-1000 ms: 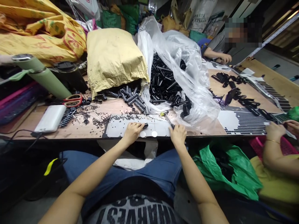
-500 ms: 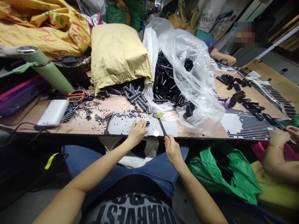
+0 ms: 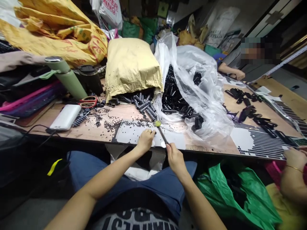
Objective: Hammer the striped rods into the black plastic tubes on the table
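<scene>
My right hand (image 3: pixel 176 156) is closed round the handle of a small hammer (image 3: pixel 163 135). Its yellow-green head is raised just past my left fingertips, near the edge of a white sheet (image 3: pixel 127 130) on the table. My left hand (image 3: pixel 145 141) rests on this sheet, its fingers pinched round a small black tube-like piece (image 3: pixel 154 132), mostly covered by them. Tiny black rings (image 3: pixel 107 124) lie scattered beyond and left of the sheet. Behind them, stacks of black-and-white banded rods (image 3: pixel 145 103) spill from a yellow sack (image 3: pixel 134 67).
A clear plastic bag (image 3: pixel 199 64) of black tubes (image 3: pixel 171 99) stands behind the hammer. To the left are a white power bank (image 3: pixel 66 117), red-handled scissors (image 3: pixel 88 102) and a green flask (image 3: pixel 69 81). A co-worker's hand (image 3: pixel 295 159) is at the right edge, above a green bag (image 3: pixel 216 185).
The hammer head has swung left, closer to my left fingertips. My left fingers now cover more of the black piece. The camera view has shifted, so the table sits lower in the picture.
</scene>
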The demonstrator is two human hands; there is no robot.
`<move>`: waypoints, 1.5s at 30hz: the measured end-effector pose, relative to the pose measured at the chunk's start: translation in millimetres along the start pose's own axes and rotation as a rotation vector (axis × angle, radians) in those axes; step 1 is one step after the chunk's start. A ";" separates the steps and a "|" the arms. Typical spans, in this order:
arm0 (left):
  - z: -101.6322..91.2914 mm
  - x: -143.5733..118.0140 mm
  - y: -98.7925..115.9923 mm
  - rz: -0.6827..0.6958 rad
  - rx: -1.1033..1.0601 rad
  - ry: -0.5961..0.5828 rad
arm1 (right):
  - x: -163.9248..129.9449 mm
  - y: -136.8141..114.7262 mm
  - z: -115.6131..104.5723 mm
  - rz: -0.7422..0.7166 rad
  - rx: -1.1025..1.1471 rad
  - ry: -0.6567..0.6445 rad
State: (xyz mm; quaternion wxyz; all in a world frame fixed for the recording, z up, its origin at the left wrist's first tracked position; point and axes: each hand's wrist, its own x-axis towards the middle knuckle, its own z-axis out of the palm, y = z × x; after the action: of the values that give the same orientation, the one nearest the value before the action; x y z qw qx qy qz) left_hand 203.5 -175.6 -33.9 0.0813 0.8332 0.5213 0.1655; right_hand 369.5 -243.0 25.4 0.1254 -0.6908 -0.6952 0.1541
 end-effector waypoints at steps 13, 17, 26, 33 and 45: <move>-38.7 155.1 -107.9 -0.298 0.031 0.147 | 79.4 87.0 4.5 0.010 -0.351 0.276; -29.0 178.5 -106.9 -0.252 0.042 0.072 | 143.7 54.7 -6.6 -0.083 -0.328 0.284; -38.1 143.1 -103.0 -0.408 -0.525 0.298 | 240.3 25.7 -24.8 -0.249 -0.442 0.110; -58.4 77.8 -55.2 -0.602 -1.631 -0.067 | 172.2 -2.0 -14.8 -0.805 -0.162 0.146; -66.2 37.7 -25.6 -0.495 -1.576 0.080 | 102.4 -36.0 -16.4 -0.683 0.086 0.076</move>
State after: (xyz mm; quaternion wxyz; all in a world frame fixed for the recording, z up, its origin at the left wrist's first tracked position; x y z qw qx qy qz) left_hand 173.3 -132.9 27.2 0.6572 0.3864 0.4232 0.4896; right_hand 341.2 -139.9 50.5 0.2246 -0.4174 -0.8741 0.1063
